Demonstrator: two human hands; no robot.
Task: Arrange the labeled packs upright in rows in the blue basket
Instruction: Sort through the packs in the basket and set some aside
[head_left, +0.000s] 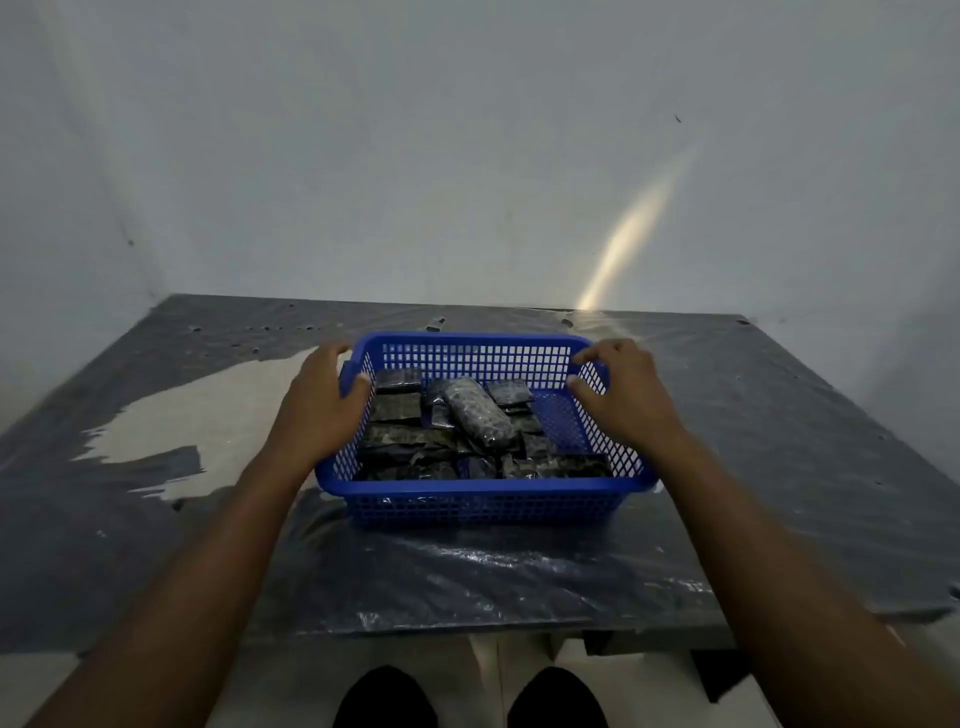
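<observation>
A blue plastic mesh basket (483, 499) stands on the table in front of me. Several dark labeled packs (410, 441) lie flat and jumbled inside it, with one larger grey pack (480, 415) resting slantwise on top near the middle. My left hand (322, 400) grips the basket's left rim, thumb inside the wall. On the right rim sits my right hand (621, 395), fingers over the far corner and thumb on the inner side. No pack stands upright.
The table (779, 467) is dark and covered with a shiny plastic sheet, with a pale bare patch (208, 410) at the left. A white wall rises right behind it. My two feet (467, 696) show below the table's near edge.
</observation>
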